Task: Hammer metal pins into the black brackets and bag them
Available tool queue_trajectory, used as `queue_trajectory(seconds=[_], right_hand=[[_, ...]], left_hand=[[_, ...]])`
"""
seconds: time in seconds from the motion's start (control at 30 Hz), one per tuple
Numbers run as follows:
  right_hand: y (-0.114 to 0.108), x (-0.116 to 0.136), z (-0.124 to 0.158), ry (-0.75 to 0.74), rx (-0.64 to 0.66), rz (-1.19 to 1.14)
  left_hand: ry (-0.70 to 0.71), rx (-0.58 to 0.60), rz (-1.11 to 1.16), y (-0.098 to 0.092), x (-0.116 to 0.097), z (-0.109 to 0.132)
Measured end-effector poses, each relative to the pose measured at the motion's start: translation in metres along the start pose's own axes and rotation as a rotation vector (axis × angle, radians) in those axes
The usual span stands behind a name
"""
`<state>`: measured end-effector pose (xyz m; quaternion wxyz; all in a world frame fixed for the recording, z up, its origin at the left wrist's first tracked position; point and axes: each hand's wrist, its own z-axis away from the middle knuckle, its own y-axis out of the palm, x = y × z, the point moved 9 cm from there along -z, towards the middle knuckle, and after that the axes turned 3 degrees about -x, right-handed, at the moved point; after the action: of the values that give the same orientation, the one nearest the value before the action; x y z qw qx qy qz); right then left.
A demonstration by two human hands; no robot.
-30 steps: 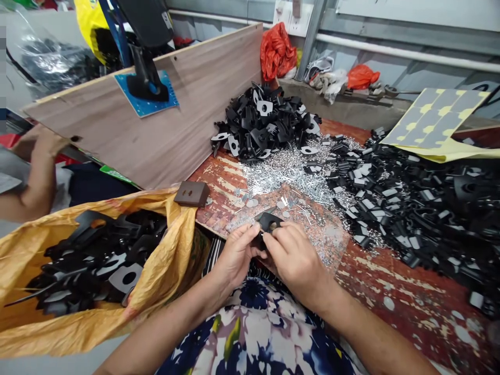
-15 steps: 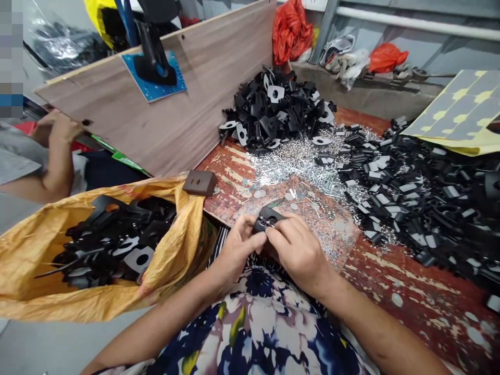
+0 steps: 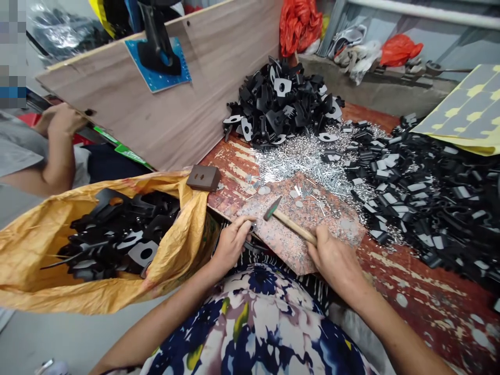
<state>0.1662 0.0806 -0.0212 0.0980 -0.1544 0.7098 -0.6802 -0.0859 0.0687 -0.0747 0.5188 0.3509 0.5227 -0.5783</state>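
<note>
My right hand (image 3: 332, 255) is closed round the wooden handle of a small hammer (image 3: 287, 220). The hammer's metal head hovers just above a pink speckled stone slab (image 3: 308, 239) at the table's near edge. My left hand (image 3: 231, 244) is closed, pinching a small black plastic part (image 3: 251, 228) against the slab's left edge. My fingers hide most of that part. The hammer head is a short way right of and above my left fingers.
A yellow bag (image 3: 47, 291) of black parts sits at my left. A brown block (image 3: 203, 178) lies by it. On the table are a heap of black parts (image 3: 281, 101), silver pins (image 3: 300, 159) and black clips (image 3: 429, 198). Another person's arm (image 3: 58, 151) shows beyond a wooden board (image 3: 187, 114).
My right hand let go of the black part and took up the hammer. My left hand lowered the part to the slab's edge. The view shifted slightly.
</note>
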Motion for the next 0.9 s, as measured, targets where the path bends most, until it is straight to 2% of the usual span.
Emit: queue_trajectory(seconds=[0.1, 0.17, 0.27, 0.33, 0.47, 0.7, 0.77, 0.83, 0.9], right_hand=[[-0.018, 0.002, 0.009, -0.076, -0.08, -0.111], [-0.043, 0.006, 0.017, -0.142, -0.214, -0.213], [-0.073, 0.012, 0.028, -0.159, -0.432, -0.3], [-0.075, 0.021, 0.031, -0.183, -0.492, -0.3], [-0.043, 0.043, 0.023, -0.253, -0.316, -0.202], [-0.026, 0.022, 0.013, -0.089, -0.215, -0.208], [-0.026, 0.022, 0.007, -0.078, -0.22, -0.167], [-0.036, 0.028, 0.002, -0.092, -0.268, -0.169], [-0.047, 0.041, -0.001, -0.145, -0.281, -0.291]], left_hand=[[0.096, -0.053, -0.126, 0.006, -0.003, -0.007], [0.123, -0.086, -0.151, 0.003, -0.004, -0.007], [0.129, -0.116, -0.16, 0.0, -0.003, -0.006], [0.136, -0.135, -0.163, -0.002, -0.004, -0.005], [0.143, -0.155, -0.166, -0.001, -0.004, -0.005], [0.14, -0.089, -0.121, -0.004, -0.011, -0.003], [0.134, -0.09, -0.064, -0.01, -0.016, 0.0], [0.106, -0.109, 0.028, -0.015, -0.022, 0.003], [0.047, -0.087, 0.136, -0.011, -0.027, 0.005]])
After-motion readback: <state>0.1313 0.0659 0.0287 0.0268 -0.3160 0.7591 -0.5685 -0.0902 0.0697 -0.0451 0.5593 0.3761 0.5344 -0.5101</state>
